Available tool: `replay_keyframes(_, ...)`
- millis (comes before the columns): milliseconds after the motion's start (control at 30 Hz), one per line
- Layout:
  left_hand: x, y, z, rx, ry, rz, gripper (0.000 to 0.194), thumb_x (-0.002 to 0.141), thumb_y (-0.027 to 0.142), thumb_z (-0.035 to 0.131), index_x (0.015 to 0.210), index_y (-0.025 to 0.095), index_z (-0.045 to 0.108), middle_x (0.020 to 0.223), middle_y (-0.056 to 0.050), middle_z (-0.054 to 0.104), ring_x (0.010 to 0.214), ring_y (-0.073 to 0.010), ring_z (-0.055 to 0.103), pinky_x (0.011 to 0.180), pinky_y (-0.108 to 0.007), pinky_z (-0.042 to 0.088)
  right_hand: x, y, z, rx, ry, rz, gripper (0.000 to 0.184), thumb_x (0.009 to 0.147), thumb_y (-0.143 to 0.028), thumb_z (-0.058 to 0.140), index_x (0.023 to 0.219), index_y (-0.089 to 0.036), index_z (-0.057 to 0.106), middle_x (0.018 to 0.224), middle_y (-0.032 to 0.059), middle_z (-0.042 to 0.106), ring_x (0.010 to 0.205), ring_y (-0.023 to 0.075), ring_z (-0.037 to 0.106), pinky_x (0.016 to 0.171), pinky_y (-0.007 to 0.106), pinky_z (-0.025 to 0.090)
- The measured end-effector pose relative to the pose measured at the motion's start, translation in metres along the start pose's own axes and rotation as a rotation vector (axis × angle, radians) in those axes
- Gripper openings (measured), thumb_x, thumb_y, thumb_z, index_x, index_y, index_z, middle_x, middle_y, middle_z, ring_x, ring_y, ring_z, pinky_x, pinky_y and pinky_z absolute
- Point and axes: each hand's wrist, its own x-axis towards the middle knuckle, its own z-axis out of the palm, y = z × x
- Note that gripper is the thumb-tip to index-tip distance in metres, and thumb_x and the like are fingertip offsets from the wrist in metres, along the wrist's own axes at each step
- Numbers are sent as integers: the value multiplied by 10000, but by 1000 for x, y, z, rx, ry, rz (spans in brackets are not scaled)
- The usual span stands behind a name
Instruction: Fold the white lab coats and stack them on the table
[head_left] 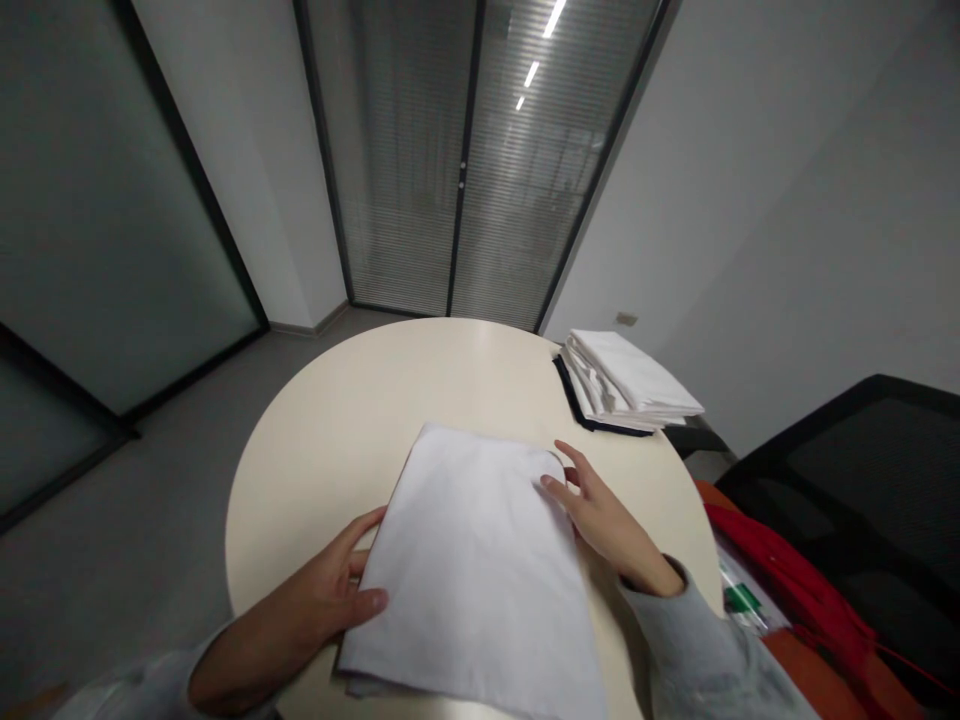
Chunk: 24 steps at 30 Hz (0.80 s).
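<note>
A folded white cloth (pixel 480 570) lies on the round table in front of me, its near end running out of the bottom of the view. My left hand (pixel 322 605) grips its left edge, with the thumb on top and the fingers along the side, partly tucked beneath. At the far right corner, my right hand (pixel 600 515) has its thumb on the cloth and its curled fingers at the edge. The right index finger reaches out past that edge. Beneath the near left corner, another layer of fabric peeks out.
The round cream table (pixel 300 470) carries a stack of folded white cloths (pixel 630 375) on a black tray-like base (pixel 570 395) at the far right. A black mesh chair (pixel 862 480) stands to the right, with a red item (pixel 795 570) on its orange seat. Glass partitions and walls surround the table.
</note>
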Motion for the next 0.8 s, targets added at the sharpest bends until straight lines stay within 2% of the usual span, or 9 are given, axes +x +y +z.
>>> replay_keyframes(133, 0, -12, -6, 10, 54, -12, 1336, 687, 494, 934, 1660, 372, 27, 1393, -178, 650, 1140, -392, 705, 962, -537, 559, -37, 3, -16, -24, -108, 145, 950, 832, -551, 767, 1621, -347, 280, 952, 20, 686, 609, 185, 630, 483, 278, 490)
replay_keyframes(200, 0, -18, -8, 23, 67, -6, 1418, 677, 506, 935, 1658, 378, -81, 1363, -167, 669, 1106, -390, 714, 948, -540, 561, -59, 12, -18, 62, -188, 192, 964, 839, -557, 762, 1629, -352, 249, 931, 22, 682, 665, 209, 657, 507, 285, 507)
replay_keyframes(267, -2, -24, -9, 61, 64, 6, 1403, 696, 516, 918, 1660, 379, -93, 1263, -135, 717, 1064, -373, 722, 948, -529, 559, -77, 23, -17, 151, -243, 199, 951, 853, -544, 755, 1631, -336, 249, 911, 22, 689, 713, 215, 666, 573, 300, 527)
replay_keyframes(367, -5, -31, -11, 246, 85, -9, 1115, 750, 547, 860, 1656, 364, 236, 945, -45, 743, 908, -306, 731, 858, -435, 589, -94, 35, -12, 192, -241, 158, 936, 854, -523, 753, 1632, -303, 280, 930, 36, 707, 797, 223, 678, 704, 341, 550)
replay_keyframes(467, -11, -29, -14, 511, 106, -122, 747, 782, 585, 792, 1458, 327, 608, 623, 36, 589, 586, -206, 649, 568, -295, 545, -102, 41, -5, 60, -158, 104, 892, 837, -512, 750, 1611, -289, 367, 965, 40, 708, 859, 221, 672, 782, 344, 541)
replay_keyframes(533, -16, -19, -17, 650, 91, -196, 646, 799, 580, 758, 1386, 322, 677, 576, 53, 556, 464, -168, 577, 458, -254, 462, -104, 42, -3, -77, -131, 80, 839, 832, -508, 732, 1584, -282, 435, 856, 11, 679, 755, 200, 639, 695, 308, 514)
replay_keyframes(600, -19, 3, -19, 792, 96, -168, 576, 800, 546, 762, 1331, 328, 719, 624, 39, 621, 495, -167, 598, 493, -247, 462, -106, 41, -5, -209, -134, 54, 782, 838, -506, 708, 1556, -287, 491, 742, -10, 645, 651, 194, 601, 617, 299, 479)
replay_keyframes(700, -9, 49, -12, 969, 194, 88, 463, 774, 482, 818, 1214, 341, 785, 805, -9, 740, 762, -230, 688, 717, -267, 517, -102, 29, -15, -412, -89, -24, 647, 847, -512, 708, 1461, -332, 612, 757, 23, 699, 670, 243, 644, 675, 357, 503)
replay_keyframes(800, 32, 90, 9, 940, 258, 407, 451, 780, 413, 841, 1211, 291, 787, 1089, -69, 766, 1140, -329, 643, 1049, -340, 445, -80, 0, -20, -568, 124, -205, 548, 859, -541, 711, 1366, -334, 692, 1033, 110, 752, 895, 335, 694, 869, 464, 526)
